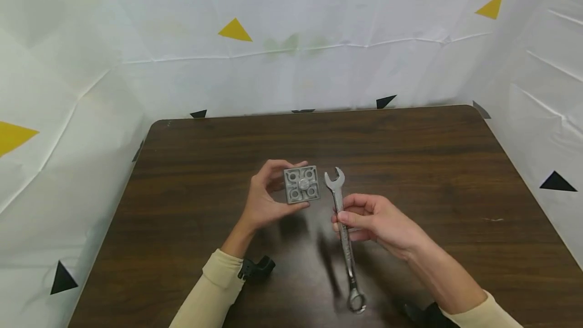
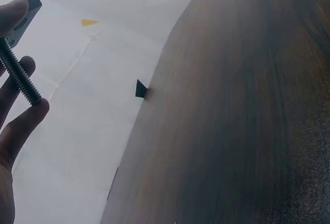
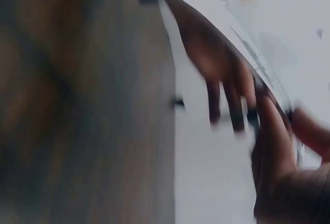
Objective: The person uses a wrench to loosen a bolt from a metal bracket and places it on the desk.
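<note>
My left hand [image 1: 266,194] pinches a square grey metal plate [image 1: 301,184] by its edges, thumb below and fingers above, holding it up over the dark wooden table [image 1: 432,166]. A bolt head sits at the plate's centre, and the bolt's threaded shank [image 2: 19,74] sticks out behind it past the fingers [image 2: 20,121] in the left wrist view. My right hand [image 1: 371,219] grips a silver combination wrench [image 1: 345,237] at mid-shaft, its open-end jaw up beside the plate's right edge and its ring end down. The right wrist view is blurred; fingers [image 3: 270,136] wrap the wrench shaft there.
White sheeting with yellow and black triangles [image 1: 234,30] walls in the table on three sides. Black wrist camera mounts [image 1: 257,269] show near both sleeves. The table's left edge [image 2: 149,95] runs close to the left wall.
</note>
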